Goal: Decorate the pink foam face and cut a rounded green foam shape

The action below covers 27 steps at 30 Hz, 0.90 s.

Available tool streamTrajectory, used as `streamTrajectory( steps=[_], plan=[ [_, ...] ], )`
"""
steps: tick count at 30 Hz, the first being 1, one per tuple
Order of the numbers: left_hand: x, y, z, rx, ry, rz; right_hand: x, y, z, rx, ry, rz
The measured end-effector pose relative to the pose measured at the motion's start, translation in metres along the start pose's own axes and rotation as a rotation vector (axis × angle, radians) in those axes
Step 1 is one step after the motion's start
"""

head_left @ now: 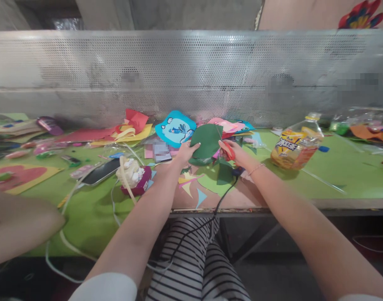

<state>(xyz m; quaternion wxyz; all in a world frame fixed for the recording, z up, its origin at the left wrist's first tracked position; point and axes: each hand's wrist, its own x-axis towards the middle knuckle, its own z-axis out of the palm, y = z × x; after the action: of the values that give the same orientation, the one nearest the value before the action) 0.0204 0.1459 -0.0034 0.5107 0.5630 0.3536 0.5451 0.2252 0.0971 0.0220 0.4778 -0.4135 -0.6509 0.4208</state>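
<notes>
Dark green paper (207, 142), rounded in outline, is raised above the middle of the bench (351, 167), its curved end turned toward the far edge. It measures a little longer from near edge to far edge than across. The left hand (185, 154) grips its left side, thumb on the upper face. The right hand (237, 154) is closed on the red handles of a pair of scissors (229, 151) at the paper's right side. The handles lie at an angle, their long axis running toward the far edge and leaning left; the blades are too blurred to tell how far they are open.

Below the hands, near the bench's near edge, lie a light green sheet (207, 180) and pointed paper scraps (201, 197). A black cable (221, 202) hangs over that edge. Toward the far edge sits a bright blue cut-out (174, 127), near the paper's left side. A clear bottle (298, 144) stands to the right, well apart from the scissors; a phone (103, 171) lies to the left, slanting away from the near edge.
</notes>
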Motion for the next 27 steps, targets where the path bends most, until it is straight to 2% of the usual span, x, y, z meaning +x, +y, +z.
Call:
streamTrajectory(
  steps=[6,13,27],
  plan=[
    [0.000,0.000,-0.001,0.013,0.014,0.002,-0.002,-0.004,-0.002,-0.010,-0.013,-0.008],
    [0.003,-0.003,-0.002,0.036,-0.036,-0.043,-0.002,-0.008,-0.008,0.042,-0.023,0.019],
    [0.000,0.000,-0.002,0.010,-0.087,-0.110,-0.006,-0.017,-0.014,-0.113,-0.034,0.061]
  ],
)
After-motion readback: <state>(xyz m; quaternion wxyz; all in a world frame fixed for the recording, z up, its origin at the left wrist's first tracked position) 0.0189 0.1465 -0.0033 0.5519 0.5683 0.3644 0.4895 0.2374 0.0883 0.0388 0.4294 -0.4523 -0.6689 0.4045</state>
